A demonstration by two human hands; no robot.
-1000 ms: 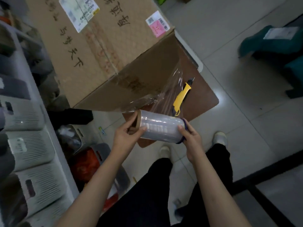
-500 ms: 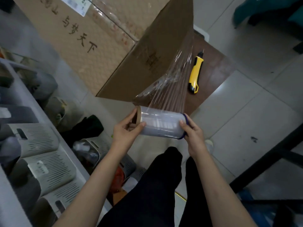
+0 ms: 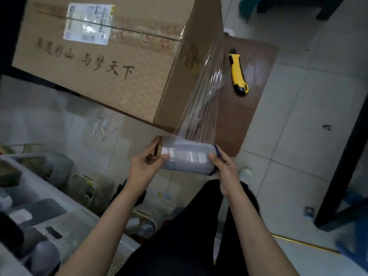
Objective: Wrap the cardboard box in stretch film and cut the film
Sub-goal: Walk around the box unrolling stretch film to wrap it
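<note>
A large cardboard box point(image 3: 111, 68) with a white label and black characters stands on a brown table point(image 3: 256, 62). I hold a roll of stretch film point(image 3: 187, 157) level below the box's near corner. My left hand point(image 3: 144, 166) grips its cardboard core end, my right hand point(image 3: 225, 168) its blue-rimmed end. A clear sheet of film point(image 3: 201, 108) runs taut from the roll up to the box's right side face. A yellow and black utility knife point(image 3: 238, 72) lies on the table to the right of the box.
White slatted bins and shelving point(image 3: 45, 222) with bags crowd the lower left. A dark table leg point(image 3: 346, 148) slants down the right side. Pale floor tiles point(image 3: 298, 120) lie to the right, and my dark-trousered legs point(image 3: 185, 232) stand below the roll.
The view has swung around the box, so its labelled top face now shows. The film sheet between roll and box has grown longer. Both hands keep their hold on the roll.
</note>
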